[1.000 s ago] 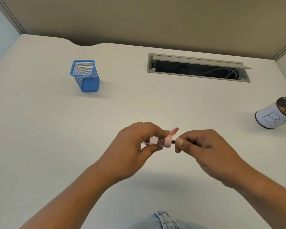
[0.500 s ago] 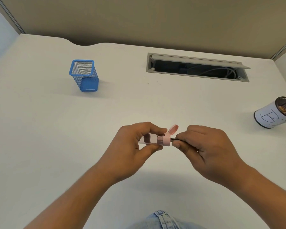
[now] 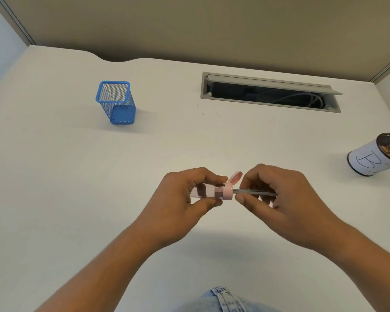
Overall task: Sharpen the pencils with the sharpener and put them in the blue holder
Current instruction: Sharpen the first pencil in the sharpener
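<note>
I see a white counter (image 3: 54, 199) filling most of the view. Set into its far side is a grey cable recess (image 3: 270, 95), flap raised, with pale cables lying inside. At the right edge stands a round mesh can (image 3: 374, 161) wrapped in white paper marked "B". Something orange-brown shows just inside its rim, but I cannot tell what it is. At far left the blue holder (image 3: 117, 104) stands upright, well apart from both hands, and its blue base shows through the open top.

Both hands are raised over the near middle of the counter. The left hand (image 3: 180, 199) grips the sharpener (image 3: 214, 192), fingers curled over the clear barrel and thumb beneath; the pink lid is flipped open. The right hand (image 3: 286, 199) pinches a dark pencil (image 3: 252, 192) between thumb and curled fingers. The pencil lies level, its tip inside the sharpener's pink end.
</note>
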The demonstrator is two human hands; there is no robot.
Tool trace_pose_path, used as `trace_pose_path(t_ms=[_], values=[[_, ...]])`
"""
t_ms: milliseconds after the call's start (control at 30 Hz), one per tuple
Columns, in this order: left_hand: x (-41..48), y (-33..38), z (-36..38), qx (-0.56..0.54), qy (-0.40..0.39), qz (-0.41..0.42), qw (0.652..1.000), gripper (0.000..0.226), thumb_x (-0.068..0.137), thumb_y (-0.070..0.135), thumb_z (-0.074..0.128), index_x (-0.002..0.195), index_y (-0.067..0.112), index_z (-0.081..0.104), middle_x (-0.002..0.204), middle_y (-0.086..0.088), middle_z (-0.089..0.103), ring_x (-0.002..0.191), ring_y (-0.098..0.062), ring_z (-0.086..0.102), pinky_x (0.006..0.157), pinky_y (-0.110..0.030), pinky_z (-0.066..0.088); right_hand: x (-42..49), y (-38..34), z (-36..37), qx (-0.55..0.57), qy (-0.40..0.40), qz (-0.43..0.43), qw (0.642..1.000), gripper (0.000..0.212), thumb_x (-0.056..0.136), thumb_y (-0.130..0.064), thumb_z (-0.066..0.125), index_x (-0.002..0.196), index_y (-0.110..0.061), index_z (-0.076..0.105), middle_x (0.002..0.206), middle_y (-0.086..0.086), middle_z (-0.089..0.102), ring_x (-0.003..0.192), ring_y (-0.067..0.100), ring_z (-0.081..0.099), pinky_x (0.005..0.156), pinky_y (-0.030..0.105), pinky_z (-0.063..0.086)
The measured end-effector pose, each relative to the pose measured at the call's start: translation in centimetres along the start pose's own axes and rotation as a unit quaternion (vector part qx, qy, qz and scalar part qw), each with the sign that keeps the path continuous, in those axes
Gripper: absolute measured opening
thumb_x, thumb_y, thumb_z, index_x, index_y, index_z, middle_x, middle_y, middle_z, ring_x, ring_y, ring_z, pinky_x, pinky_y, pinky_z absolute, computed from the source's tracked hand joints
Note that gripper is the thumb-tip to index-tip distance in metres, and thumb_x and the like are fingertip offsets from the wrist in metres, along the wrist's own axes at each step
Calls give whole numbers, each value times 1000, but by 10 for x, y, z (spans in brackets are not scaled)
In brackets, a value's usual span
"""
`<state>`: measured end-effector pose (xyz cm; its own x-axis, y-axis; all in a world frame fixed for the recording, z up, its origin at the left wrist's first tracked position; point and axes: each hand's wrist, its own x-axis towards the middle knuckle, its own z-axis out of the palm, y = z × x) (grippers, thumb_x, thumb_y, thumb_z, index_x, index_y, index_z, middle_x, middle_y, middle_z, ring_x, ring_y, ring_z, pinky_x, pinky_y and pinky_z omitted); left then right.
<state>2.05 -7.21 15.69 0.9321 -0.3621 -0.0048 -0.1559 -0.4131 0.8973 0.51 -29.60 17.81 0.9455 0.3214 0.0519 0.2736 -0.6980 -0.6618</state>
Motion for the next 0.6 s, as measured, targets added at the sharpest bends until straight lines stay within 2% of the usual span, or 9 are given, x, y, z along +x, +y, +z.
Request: trace_pose_path(t_ms=[67, 133, 200, 267, 333, 367, 467, 533, 600], values=[[-1, 1, 1, -9, 5, -11, 1000, 33, 80, 19, 79, 99, 44, 69, 82, 29, 63, 76, 3, 54, 64, -10, 41, 1, 0, -1, -107, 33, -79, 991, 12, 91, -38, 62, 88, -28, 65, 73, -17, 57, 60, 10, 49, 53, 21, 41], [-2, 1, 1, -21, 9, -14, 1000, 30, 80, 17, 79, 98, 39, 72, 80, 31, 62, 73, 5, 53, 66, -7, 40, 2, 3, 3, -151, 60, -130, 978, 19, 93, -29, 63, 91, -13, 73, 72, -4, 61, 60, 19, 50, 51, 34, 43], [-2, 2, 2, -28, 14, -10, 999, 30, 80, 15, 79, 99, 36, 72, 83, 31, 65, 76, 3, 56, 69, -6, 40, 3, 2, 5, -159, 75, -155, 972, 25, 95, -25, 59, 90, -6, 75, 68, 3, 59, 58, 25, 49, 48, 36, 42], [-2, 2, 2, -31, 16, -5, 999, 31, 80, 16, 79, 100, 39, 71, 90, 27, 69, 83, -4, 59, 71, -10, 43, 2, -2, 5, -142, 64, -157, 975, 28, 95, -26, 56, 87, -7, 75, 63, 0, 54, 55, 21, 45, 48, 33, 38], [-3, 1, 3, -32, 20, 3, 999, 32, 81, 15, 78, 101, 39, 70, 95, 23, 70, 86, -9, 61, 71, -20, 47, 1, -7, 7, -77, 46, -95, 992, 30, 98, -33, 56, 80, -15, 74, 58, -9, 47, 53, 11, 40, 49, 23, 33], [-3, 1, 3, -26, 23, 8, 999, 32, 82, 14, 77, 101, 38, 70, 96, 22, 71, 86, -10, 61, 70, -26, 47, 1, -9, 8, -8, 31, -27, 999, 32, 98, -37, 57, 75, -20, 73, 54, -12, 43, 49, 9, 37, 47, 18, 29], [-5, -1, 4, 8, 21, 25, 999, 31, 82, 11, 76, 101, 34, 69, 96, 22, 70, 86, -11, 61, 70, -34, 50, 4, -8, 10, 183, -51, 203, 961, 39, 94, -45, 58, 66, -21, 70, 47, -7, 28, 42, 11, 21, 42, 19, 20], [-7, -2, 4, 18, 15, 27, 999, 30, 82, 11, 76, 101, 34, 69, 95, 22, 69, 88, -11, 61, 73, -31, 51, 2, -9, 9, 188, -85, 231, 951, 40, 93, -49, 57, 68, -20, 71, 50, -3, 26, 43, 13, 19, 42, 20, 19], [-8, -1, 4, 13, 13, 18, 1000, 29, 83, 12, 76, 100, 35, 69, 95, 24, 69, 88, -9, 60, 70, -25, 47, -2, -13, 8, 147, -70, 166, 973, 35, 90, -53, 57, 75, -26, 71, 47, -10, 35, 42, 8, 25, 42, 16, 23]])
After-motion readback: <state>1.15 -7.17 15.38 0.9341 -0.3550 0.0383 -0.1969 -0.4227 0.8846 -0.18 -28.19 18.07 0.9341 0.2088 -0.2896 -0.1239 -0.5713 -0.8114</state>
